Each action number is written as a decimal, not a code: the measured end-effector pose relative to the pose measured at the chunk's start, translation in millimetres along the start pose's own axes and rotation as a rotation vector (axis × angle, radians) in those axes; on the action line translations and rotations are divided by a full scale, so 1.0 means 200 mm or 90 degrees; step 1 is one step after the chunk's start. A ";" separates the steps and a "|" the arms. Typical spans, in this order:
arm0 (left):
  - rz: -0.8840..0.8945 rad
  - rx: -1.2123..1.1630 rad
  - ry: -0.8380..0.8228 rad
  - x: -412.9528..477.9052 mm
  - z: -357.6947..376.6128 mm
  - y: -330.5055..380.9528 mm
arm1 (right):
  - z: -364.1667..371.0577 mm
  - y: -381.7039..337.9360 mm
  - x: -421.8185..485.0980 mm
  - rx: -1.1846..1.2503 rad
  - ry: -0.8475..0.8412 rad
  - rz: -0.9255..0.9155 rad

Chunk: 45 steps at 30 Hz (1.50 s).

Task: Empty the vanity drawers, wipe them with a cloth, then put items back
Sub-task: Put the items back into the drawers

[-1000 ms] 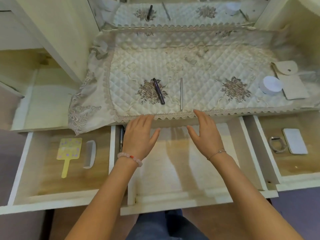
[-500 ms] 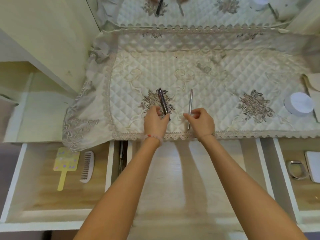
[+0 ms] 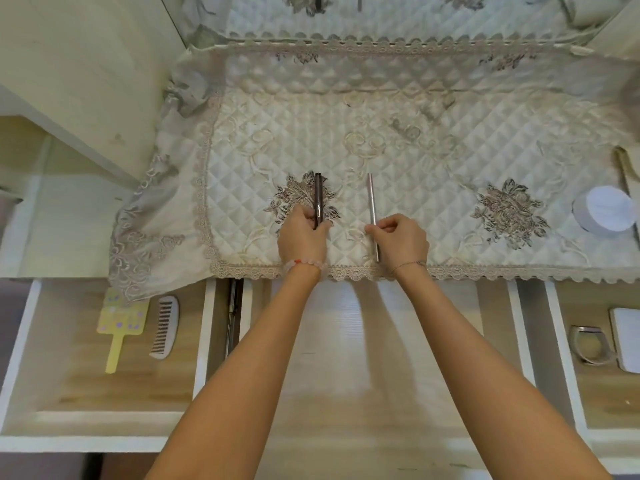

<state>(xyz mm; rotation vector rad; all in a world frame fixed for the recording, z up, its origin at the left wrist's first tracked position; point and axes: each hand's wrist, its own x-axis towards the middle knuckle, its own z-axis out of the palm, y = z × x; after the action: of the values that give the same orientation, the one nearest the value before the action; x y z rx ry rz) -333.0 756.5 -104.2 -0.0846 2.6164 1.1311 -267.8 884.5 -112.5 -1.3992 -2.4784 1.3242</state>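
Note:
Three vanity drawers stand pulled out below a quilted, lace-edged cloth (image 3: 433, 140) on the vanity top. The middle drawer (image 3: 332, 341) shows only its bare pale bottom under my forearms. On the cloth, my left hand (image 3: 303, 235) is closed around the lower end of a dark pen-like stick (image 3: 318, 194). My right hand (image 3: 401, 242) pinches a thin silver stick (image 3: 372, 202) near its middle. Both sticks lie along the cloth, pointing away from me.
The left drawer (image 3: 69, 375) holds a yellow hand mirror (image 3: 119, 322) and a white comb (image 3: 165, 327). The right drawer (image 3: 571, 393) holds a metal ring-shaped piece (image 3: 590, 344) and a white flat case (image 3: 627, 337). A white round jar (image 3: 604, 207) sits at the cloth's right edge.
My hands rose from over the middle drawer to the cloth and closed on the two sticks. The view has tilted further down over the vanity top.

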 end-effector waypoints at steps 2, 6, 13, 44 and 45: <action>-0.007 -0.028 -0.004 -0.01 -0.01 -0.01 | -0.01 0.01 -0.01 0.016 -0.007 -0.004; -0.016 -0.130 -0.029 -0.07 -0.05 -0.07 | -0.04 0.06 -0.08 0.075 -0.042 -0.001; -0.012 -0.240 -0.057 -0.38 -0.18 -0.30 | -0.04 0.27 -0.38 0.210 -0.155 0.007; -0.261 -0.100 -0.183 -0.68 0.04 -1.02 | 0.40 0.77 -0.69 0.052 -0.263 0.171; -0.261 -0.096 -0.179 -0.68 0.04 -1.03 | 0.41 0.77 -0.69 0.049 -0.263 0.173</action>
<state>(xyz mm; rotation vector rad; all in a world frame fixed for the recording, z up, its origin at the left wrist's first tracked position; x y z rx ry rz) -166.2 612.8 -216.0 -0.4393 2.1366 1.0968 -106.9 770.3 -216.7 -1.6340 -2.4937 1.9167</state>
